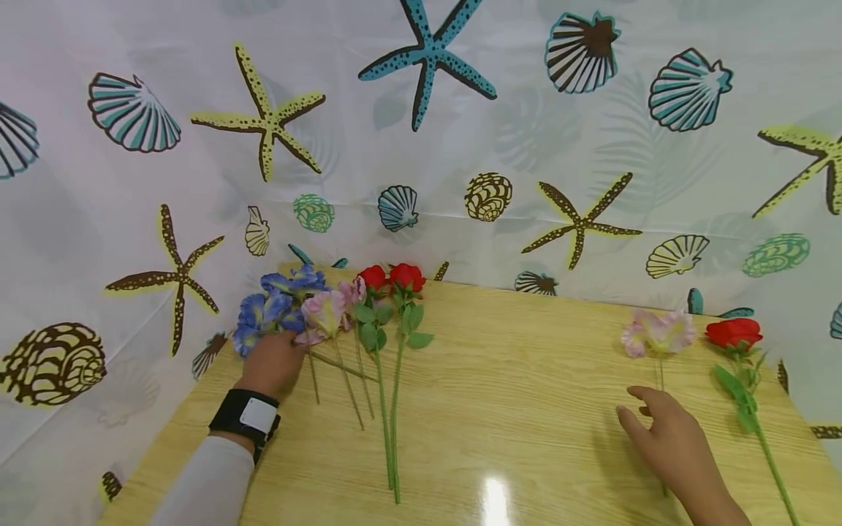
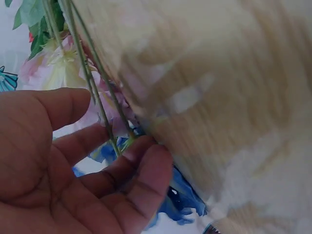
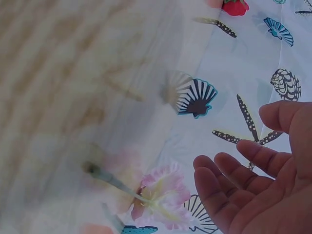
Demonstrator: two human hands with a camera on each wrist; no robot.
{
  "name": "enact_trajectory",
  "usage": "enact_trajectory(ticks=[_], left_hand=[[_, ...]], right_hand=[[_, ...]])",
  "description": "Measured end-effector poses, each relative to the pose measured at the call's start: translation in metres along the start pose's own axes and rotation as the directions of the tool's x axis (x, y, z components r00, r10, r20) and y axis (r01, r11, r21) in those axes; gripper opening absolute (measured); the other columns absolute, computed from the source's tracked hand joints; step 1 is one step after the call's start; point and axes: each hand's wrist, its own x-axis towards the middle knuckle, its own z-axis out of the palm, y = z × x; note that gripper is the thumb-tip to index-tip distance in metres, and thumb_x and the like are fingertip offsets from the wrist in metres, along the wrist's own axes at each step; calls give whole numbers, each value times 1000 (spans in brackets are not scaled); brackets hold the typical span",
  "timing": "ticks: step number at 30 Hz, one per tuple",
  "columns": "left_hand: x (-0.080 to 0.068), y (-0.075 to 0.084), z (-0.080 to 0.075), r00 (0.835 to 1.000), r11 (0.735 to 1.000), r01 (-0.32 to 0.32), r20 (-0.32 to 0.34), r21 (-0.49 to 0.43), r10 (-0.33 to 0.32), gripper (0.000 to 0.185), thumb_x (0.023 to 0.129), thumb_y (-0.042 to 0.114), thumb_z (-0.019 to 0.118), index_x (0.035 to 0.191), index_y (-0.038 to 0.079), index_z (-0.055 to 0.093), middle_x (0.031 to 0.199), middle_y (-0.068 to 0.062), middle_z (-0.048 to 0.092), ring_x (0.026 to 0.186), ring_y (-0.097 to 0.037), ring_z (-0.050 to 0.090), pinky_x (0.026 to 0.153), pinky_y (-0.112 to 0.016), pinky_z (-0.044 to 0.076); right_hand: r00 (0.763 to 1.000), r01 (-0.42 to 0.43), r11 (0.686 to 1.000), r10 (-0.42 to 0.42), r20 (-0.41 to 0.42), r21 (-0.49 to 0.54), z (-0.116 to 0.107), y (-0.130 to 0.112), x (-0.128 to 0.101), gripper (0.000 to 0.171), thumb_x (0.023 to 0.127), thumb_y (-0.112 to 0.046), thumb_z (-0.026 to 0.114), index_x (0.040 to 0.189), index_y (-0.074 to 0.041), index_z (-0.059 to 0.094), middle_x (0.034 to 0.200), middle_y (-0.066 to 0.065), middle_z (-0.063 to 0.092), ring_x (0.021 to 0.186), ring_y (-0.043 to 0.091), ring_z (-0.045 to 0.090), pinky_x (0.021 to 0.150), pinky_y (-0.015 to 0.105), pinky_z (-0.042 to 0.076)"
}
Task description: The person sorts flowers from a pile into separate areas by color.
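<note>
My left hand [image 1: 272, 365] is at the bunch of blue flowers [image 1: 272, 310] on the left of the table. In the left wrist view its fingers [image 2: 151, 170] bend loosely near thin green stems [image 2: 95, 92], and the thumb stands apart from them. Pink flowers [image 1: 325, 313] lie just right of that hand, with two red roses [image 1: 406, 277] beside them. On the right side, my right hand [image 1: 674, 446] hovers over the stem of a single pink flower [image 1: 660, 332], fingers relaxed and holding nothing. Further right lies another red rose [image 1: 733, 334].
The wooden table [image 1: 513, 380] reaches back to a white cloth [image 1: 454, 161] printed with starfish and shells. This cloth also hangs along the left side. A bright light reflection shows near the table's front.
</note>
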Motion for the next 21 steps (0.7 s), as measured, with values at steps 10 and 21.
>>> enact_trajectory(ticks=[10, 21], left_hand=[[-1, -10, -8, 962, 987, 41, -261, -159, -82, 20, 92, 1, 53, 101, -13, 65, 88, -34, 60, 73, -43, 58, 65, -50, 47], [-2, -3, -16, 904, 952, -17, -411, -306, -116, 40, 87, -9, 48, 127, -15, 55, 115, -35, 60, 72, -43, 60, 58, -47, 42]], right_hand=[[999, -33, 999, 32, 21, 37, -4, 14, -3, 59, 103, -39, 52, 135, 10, 51, 132, 37, 49, 106, 48, 60, 75, 55, 52], [999, -47, 997, 46, 27, 56, -9, 13, -5, 60, 104, -40, 51, 137, 10, 49, 136, 38, 45, 109, 50, 57, 75, 54, 53]])
